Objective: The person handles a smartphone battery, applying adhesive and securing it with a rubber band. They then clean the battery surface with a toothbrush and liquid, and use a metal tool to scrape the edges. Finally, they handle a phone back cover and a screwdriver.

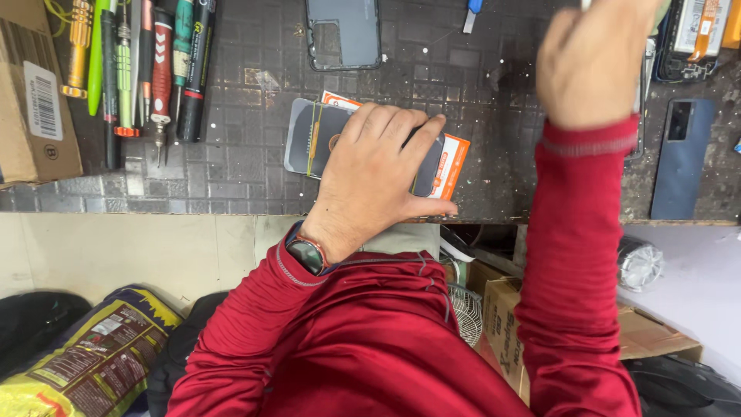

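Pressing flat: left hand (378, 174) spread over dark rectangular phone (312, 139) lying on orange-and-white card (451, 166), mid counter (231, 166) | right hand (594, 58) raised far side, grip curled, contents unclear | work looks underway, phone unopened.

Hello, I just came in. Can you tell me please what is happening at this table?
A person in a red top sits at a dark workbench. The left hand lies flat on a dark phone, which rests on an orange and white card. The right hand is raised near the bench's far edge; what it holds is mostly hidden. A row of screwdrivers lies at one side, a grey phone cover further back, and a blue phone at the other side.
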